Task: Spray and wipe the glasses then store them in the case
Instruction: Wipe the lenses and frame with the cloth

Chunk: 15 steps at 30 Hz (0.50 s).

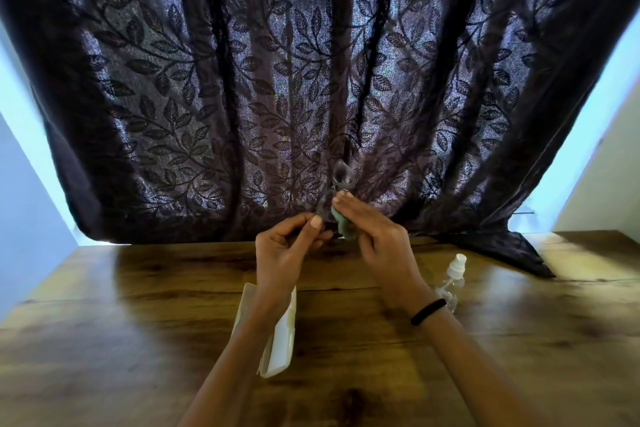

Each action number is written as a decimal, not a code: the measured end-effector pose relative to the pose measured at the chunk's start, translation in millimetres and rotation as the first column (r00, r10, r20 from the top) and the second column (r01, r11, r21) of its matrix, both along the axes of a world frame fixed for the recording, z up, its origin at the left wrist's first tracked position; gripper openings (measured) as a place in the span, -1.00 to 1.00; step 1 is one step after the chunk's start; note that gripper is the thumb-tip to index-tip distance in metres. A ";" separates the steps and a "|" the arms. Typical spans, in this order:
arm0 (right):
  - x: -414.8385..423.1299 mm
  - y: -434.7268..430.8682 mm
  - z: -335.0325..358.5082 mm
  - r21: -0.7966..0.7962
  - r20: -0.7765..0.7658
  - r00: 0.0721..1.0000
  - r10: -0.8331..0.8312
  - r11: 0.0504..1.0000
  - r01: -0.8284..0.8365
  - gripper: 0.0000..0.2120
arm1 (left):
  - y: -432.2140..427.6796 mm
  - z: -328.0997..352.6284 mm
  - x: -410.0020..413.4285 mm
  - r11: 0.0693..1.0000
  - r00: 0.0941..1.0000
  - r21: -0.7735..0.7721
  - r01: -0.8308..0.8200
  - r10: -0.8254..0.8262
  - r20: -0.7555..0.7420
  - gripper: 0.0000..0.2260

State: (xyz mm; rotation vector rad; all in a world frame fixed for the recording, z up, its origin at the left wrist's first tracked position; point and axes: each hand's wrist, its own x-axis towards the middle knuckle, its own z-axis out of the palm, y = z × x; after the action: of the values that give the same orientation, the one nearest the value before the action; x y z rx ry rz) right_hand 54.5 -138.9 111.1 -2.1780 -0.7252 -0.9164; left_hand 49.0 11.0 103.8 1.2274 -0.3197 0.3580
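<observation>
Green cloth [343, 224] sits pinched in the right hand [375, 243] against the glasses [341, 177], which the left hand [287, 246] grips above the wooden surface's [138, 322] far edge.

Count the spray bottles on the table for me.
1: a clear spray bottle stands on the wooden table, just right of the right hand. The arms could hide others.

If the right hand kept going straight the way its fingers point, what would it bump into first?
Probably the glasses, held up just past the right hand and its green cloth. Beyond them hangs the dark curtain, though depth is hard to judge.
</observation>
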 end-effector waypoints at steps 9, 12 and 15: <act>-8.2 4.0 8.9 0.120 0.074 0.995 -0.071 0.991 0.062 -0.74 | 5.9 -5.7 -1.8 1.000 1.000 0.005 0.002 -0.002 -0.009 -0.87; 6.5 -11.1 23.2 0.329 -0.049 0.988 -0.145 0.932 0.153 -0.76 | 8.9 -4.6 -3.8 1.000 1.000 0.020 0.015 -0.015 0.003 -0.86; 26.2 -24.5 36.1 0.275 -0.116 0.965 -0.234 0.926 0.257 -0.80 | 10.2 -3.8 -6.3 0.999 1.000 0.032 0.027 -0.027 0.006 -0.87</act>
State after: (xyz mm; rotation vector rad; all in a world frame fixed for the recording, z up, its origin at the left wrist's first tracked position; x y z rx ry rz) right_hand 80.7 -163.3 147.1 -2.0570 -0.2601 -0.9846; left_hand 42.7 21.2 100.1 1.2520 -0.3489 0.3347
